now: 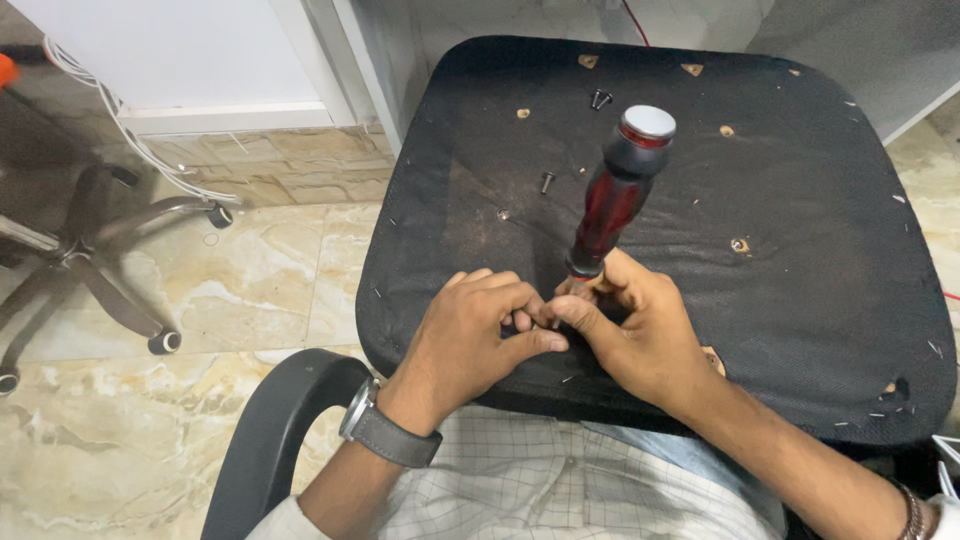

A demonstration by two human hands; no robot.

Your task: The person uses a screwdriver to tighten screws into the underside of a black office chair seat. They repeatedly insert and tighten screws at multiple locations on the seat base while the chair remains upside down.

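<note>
both hands' fingers [560, 312] pinch a red-and-black, silver-capped screwdriver [615, 195] upright on upturned black seat [800, 200].

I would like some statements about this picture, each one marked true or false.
1. The right hand holds the screwdriver near the lower end of its handle. True.
2. The screwdriver handle is blue. False: it is dark red and black with a pale cap.
3. The left hand has a watch on its wrist. True.
4. Two loose screws lie on the floor tiles. False: they lie on the black seat underside.
5. A chair base with castors stands on the floor at the left. True.
</note>
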